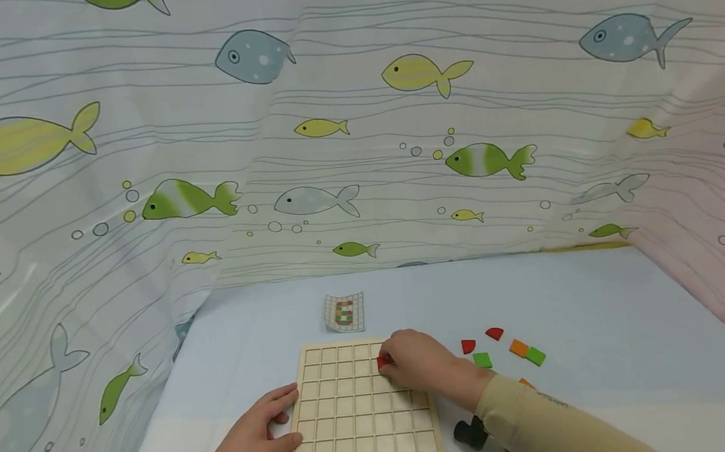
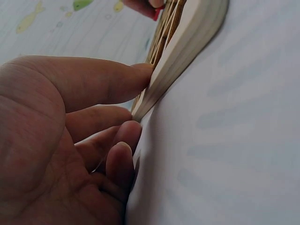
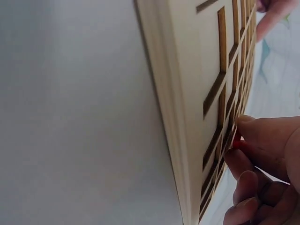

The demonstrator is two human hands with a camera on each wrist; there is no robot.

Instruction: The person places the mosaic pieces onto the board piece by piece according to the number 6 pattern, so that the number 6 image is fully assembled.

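Note:
A pale wooden grid board [image 1: 357,425] lies flat on the light blue table [image 1: 609,303], its cells showing bare wood. My right hand [image 1: 413,364] reaches over the board's upper right part and pinches a small red tile [image 1: 382,362] against a cell; the same red tile [image 3: 236,142] peeks between fingertips in the right wrist view. My left hand [image 1: 261,432] rests at the board's left edge, fingers straight against its side [image 2: 154,89]. Loose tiles lie right of the board: two red [image 1: 469,345], two green [image 1: 535,356] and one orange [image 1: 518,347].
A small printed pattern card [image 1: 344,312] lies beyond the board. A black object [image 1: 470,433] sits by my right forearm. Fish-patterned curtains [image 1: 350,109] wall in the table on three sides.

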